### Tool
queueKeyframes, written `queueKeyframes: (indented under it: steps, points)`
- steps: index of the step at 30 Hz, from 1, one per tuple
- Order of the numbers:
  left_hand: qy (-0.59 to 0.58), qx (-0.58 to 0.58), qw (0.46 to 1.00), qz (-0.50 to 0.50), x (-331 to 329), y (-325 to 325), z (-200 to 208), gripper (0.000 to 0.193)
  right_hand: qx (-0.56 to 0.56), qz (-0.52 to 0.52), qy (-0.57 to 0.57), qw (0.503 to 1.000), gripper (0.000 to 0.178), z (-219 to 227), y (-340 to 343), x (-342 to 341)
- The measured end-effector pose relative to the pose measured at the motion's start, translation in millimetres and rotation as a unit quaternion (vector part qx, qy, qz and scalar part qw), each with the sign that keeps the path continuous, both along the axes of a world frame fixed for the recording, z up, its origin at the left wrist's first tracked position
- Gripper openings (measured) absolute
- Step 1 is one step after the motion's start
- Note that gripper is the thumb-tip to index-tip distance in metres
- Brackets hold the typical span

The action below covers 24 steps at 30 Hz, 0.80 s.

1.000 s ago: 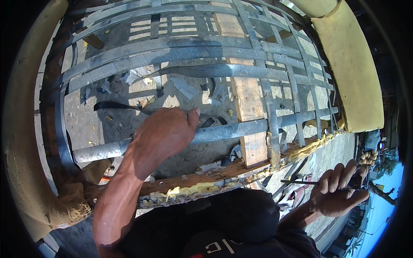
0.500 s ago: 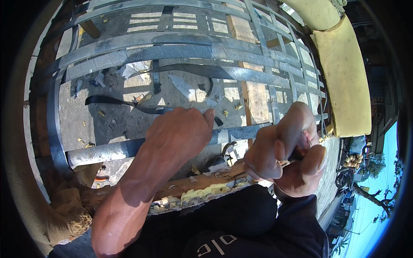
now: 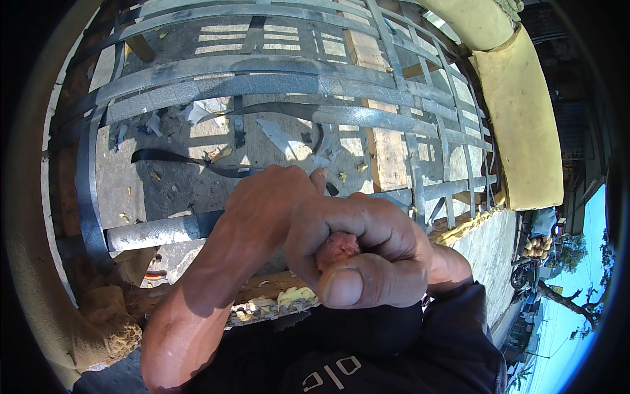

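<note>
Two hands show, one left hand (image 3: pixel 272 200) and one right hand (image 3: pixel 377 246), with one reddish piece (image 3: pixel 338 250) in the right. At least five long straps (image 3: pixel 157 231) run from side to side, at least four cross straps (image 3: pixel 414 164) meet them on the right, and one loose black strap end (image 3: pixel 164 155) curls at left. There is one broad wooden plank (image 3: pixel 388 154), one flat yellow foam pad (image 3: pixel 522 125), at least two pale scraps (image 3: pixel 274 135), one dark shirt (image 3: pixel 394 358) and one tree trunk (image 3: pixel 566 297); the yellow crumbs (image 3: pixel 362 167) number at least three, the rest being too small to count
</note>
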<state>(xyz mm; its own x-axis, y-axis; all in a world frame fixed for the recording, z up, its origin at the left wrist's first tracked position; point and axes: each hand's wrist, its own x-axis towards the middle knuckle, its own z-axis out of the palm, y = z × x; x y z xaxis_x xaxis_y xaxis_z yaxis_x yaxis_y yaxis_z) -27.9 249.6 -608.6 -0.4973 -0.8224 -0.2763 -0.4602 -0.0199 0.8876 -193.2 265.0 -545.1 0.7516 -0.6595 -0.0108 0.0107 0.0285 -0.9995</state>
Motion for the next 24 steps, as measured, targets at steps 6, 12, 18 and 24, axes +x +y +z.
queueKeyframes:
  steps: [6, 12, 18, 24]
  points:
    - [0.026, 0.041, 0.998, -0.035, -2.6, 0.5, -18.2, 0.058, 0.232, 0.041, -0.029, 0.971, 0.031, -15.4, -22.1, 12.8]
    - [-0.025, -0.056, 0.998, 0.027, -9.8, 2.1, -7.6, 0.055, 0.001, 0.040, -0.012, 0.999, 0.027, -22.0, -5.8, 21.1]
    - [-0.147, 0.055, 0.987, -0.020, -12.4, -11.6, 0.6, 0.070, -0.192, 0.000, 0.115, 0.975, 0.025, -8.3, 31.2, 38.8]
    - [-0.099, 0.015, 0.995, -0.012, -12.4, -7.8, -7.6, 0.068, -0.244, -0.062, 0.181, 0.951, 0.023, -6.9, 40.1, 39.1]
